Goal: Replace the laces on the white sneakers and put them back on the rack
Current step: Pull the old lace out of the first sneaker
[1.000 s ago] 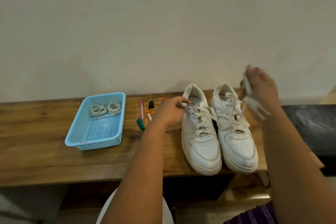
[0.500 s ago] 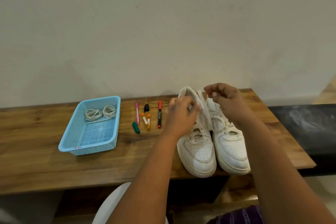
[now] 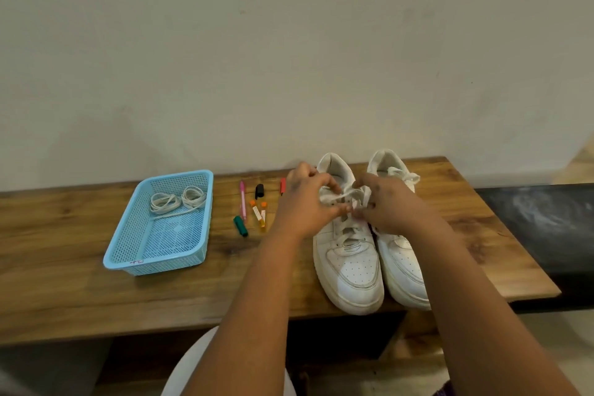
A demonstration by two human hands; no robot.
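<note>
Both hands work the left sneaker (image 3: pixel 348 254) beside the blue basket (image 3: pixel 128 251) — left hand (image 3: pixel 308 199) and right hand (image 3: pixel 385 206) apparently pinching its old lace (image 3: pixel 345 196) — best drawn out eyelet by eyelet, not yanked.

Almost no text can be read here. On the near rim of the blue basket (image 3: pixel 154 262), far to the left of the fingers, there is a small mark in pink or red, like handwriting, but the letters are too small to read. One of the small orange-capped tubes (image 3: pixel 257 213), just left of the left hand's fingers, has a white label; its print is not legible. No brand can be read on the sneakers.
</note>
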